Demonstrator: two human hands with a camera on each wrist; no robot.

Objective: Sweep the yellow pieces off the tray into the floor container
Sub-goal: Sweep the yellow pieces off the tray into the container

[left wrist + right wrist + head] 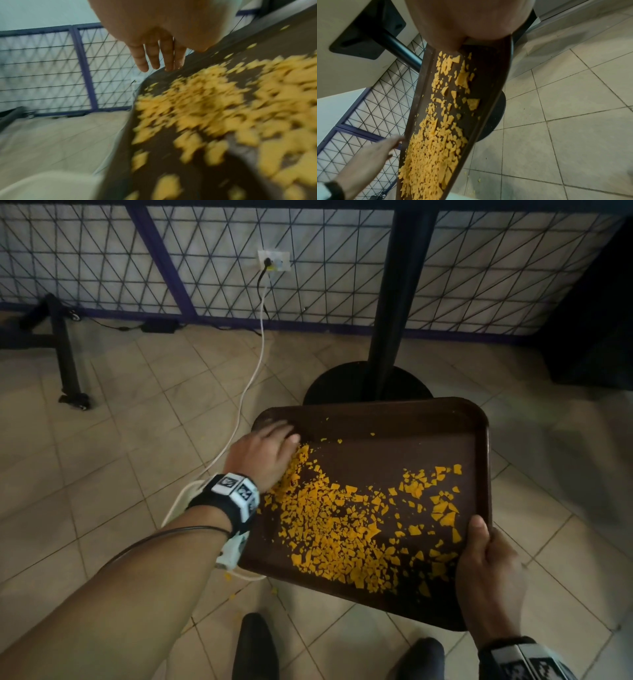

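A: Head view?
B: Brown tray (394, 419) right of centre, held over tiled floor (102, 474). Right hand (486, 573) grips its lower right edge, thumb on top. Left hand (263, 453) lies flat at the tray's upper left, fingers straight, against the yellow pieces (342, 525) spread across the lower half

A: Left wrist?
B: Blurry. Straight fingers (154, 58) reach the tray rim; a pale container (51, 186) sits lower left, below the tray edge

A: Right wrist?
B: Tray seen edge-on, pieces piled toward the bottom; a few crumbs (478, 180) on the floor
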